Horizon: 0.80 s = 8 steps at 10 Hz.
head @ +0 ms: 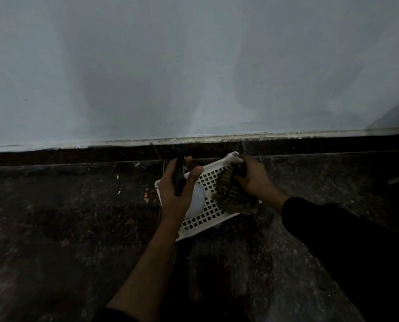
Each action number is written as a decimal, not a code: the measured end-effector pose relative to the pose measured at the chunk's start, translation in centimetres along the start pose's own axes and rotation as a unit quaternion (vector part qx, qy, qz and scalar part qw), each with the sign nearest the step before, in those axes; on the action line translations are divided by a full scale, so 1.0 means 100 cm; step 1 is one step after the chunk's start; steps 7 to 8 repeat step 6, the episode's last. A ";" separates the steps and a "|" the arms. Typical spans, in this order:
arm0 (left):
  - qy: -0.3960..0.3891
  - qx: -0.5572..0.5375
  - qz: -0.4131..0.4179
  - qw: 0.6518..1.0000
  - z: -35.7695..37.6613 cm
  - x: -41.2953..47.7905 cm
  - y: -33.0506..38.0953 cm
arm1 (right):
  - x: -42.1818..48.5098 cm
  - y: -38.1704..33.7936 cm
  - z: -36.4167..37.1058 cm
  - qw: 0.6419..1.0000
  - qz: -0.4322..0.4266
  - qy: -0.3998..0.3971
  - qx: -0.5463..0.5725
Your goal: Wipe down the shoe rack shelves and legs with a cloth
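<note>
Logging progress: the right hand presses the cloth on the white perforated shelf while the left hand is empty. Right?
Not quite. In the head view the left hand grips a dark, narrow object. The right hand does press the cloth on the white perforated shelf.

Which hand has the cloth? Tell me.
The right hand has it, pressing the striped cloth onto the white perforated shelf. The left hand grips a dark object instead.

One head view looks forward and down, close above the white perforated shelf [213,206], facing the wall [193,66] behind it
</note>
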<state>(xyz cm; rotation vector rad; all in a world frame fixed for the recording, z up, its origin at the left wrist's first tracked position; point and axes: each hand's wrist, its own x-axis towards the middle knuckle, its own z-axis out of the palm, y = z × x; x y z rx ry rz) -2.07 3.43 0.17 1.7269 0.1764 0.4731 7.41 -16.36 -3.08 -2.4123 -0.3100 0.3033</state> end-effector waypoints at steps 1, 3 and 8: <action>0.001 0.020 -0.007 1.000 0.002 -0.003 -0.008 | -0.001 0.005 0.007 0.995 -0.055 -0.061 -0.057; -0.008 0.080 -0.013 0.997 0.003 -0.005 -0.013 | -0.014 0.011 0.021 0.967 -0.121 -0.147 -0.171; -0.231 0.237 -0.015 0.944 -0.049 -0.006 -0.041 | -0.025 -0.008 0.020 0.969 -0.154 -0.089 -0.171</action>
